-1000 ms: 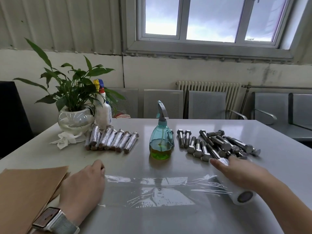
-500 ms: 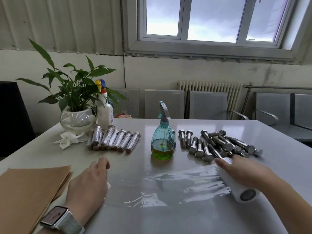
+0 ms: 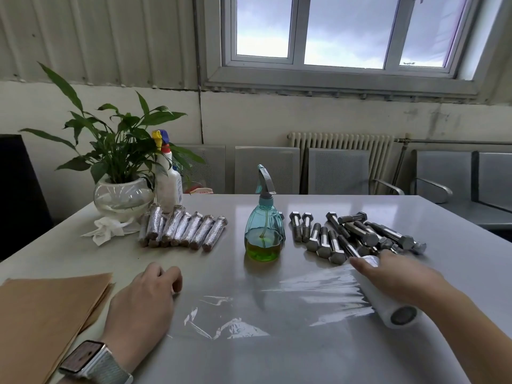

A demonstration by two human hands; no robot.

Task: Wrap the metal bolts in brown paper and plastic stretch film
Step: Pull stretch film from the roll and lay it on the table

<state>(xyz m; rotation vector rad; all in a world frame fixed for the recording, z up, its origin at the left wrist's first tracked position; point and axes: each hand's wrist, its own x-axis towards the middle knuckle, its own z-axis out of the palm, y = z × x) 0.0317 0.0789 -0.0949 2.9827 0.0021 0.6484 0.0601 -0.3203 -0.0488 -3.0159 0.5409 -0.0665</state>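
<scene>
A sheet of clear stretch film [image 3: 277, 306] lies stretched across the grey table [image 3: 457, 273] between my hands. My left hand [image 3: 144, 300] holds the film's left end down, fingers curled over it. My right hand [image 3: 399, 281] grips the white film roll [image 3: 399, 314] at the right, the film's right side lifted slightly. Bare metal bolts [image 3: 354, 236] lie in a loose heap behind my right hand. Several wrapped bolts [image 3: 182, 228] lie in a row at the back left. A stack of brown paper [image 3: 41, 317] rests at the near left.
A teal spray bottle [image 3: 263, 225] with yellow-green liquid stands mid-table behind the film. A potted plant [image 3: 119, 173], a white spray bottle [image 3: 167, 181] and a crumpled tissue [image 3: 105, 231] sit at the back left. Metal chairs [image 3: 338, 170] line the wall beyond.
My right hand has pulled the roll further right and lifted the film's right side off the table. My left hand's fingers have curled onto the film's left end.
</scene>
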